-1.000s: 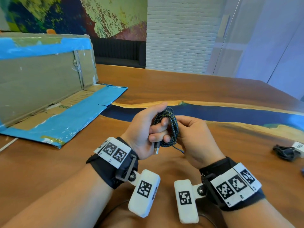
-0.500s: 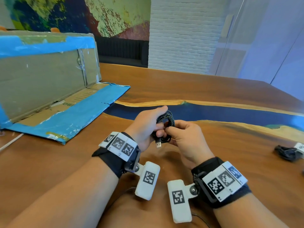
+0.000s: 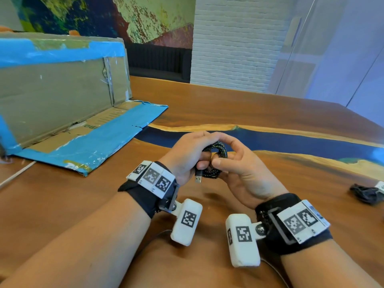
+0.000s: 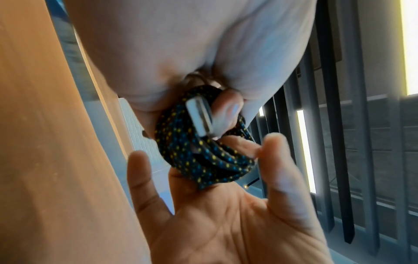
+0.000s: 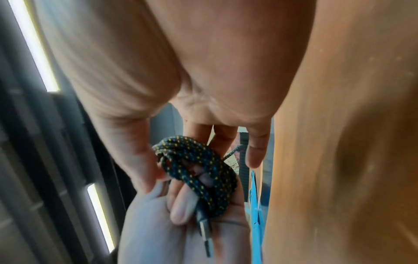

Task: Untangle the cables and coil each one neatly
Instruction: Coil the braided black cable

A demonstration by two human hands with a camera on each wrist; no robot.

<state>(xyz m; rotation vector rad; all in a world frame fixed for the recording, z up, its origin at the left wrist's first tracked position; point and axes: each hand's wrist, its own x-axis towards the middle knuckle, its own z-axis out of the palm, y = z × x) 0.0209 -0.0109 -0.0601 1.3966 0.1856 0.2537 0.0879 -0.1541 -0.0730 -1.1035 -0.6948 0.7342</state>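
A black braided cable with blue and yellow flecks (image 3: 218, 149) is wound into a small coil held above the table between both hands. My left hand (image 3: 190, 152) grips the coil's near side with curled fingers, and the USB plug (image 3: 198, 178) pokes down below them. My right hand (image 3: 239, 165) pinches the coil's far side, forefinger arched over the top and thumb underneath. In the left wrist view the coil (image 4: 203, 157) lies across the right fingers with the plug (image 4: 200, 117) on top. In the right wrist view the coil (image 5: 203, 166) sits between thumb and fingers.
A second dark cable bundle (image 3: 364, 194) lies at the table's right edge beside a white block (image 3: 380, 186). An opened cardboard box with blue tape (image 3: 62, 96) stands at the left, its flap (image 3: 99, 146) lying on the wooden table (image 3: 249, 113).
The coil went from upright in the left hand to held lower between both hands. My right hand rolled palm-up, hooked its forefinger over the coil and spread its outer fingers.
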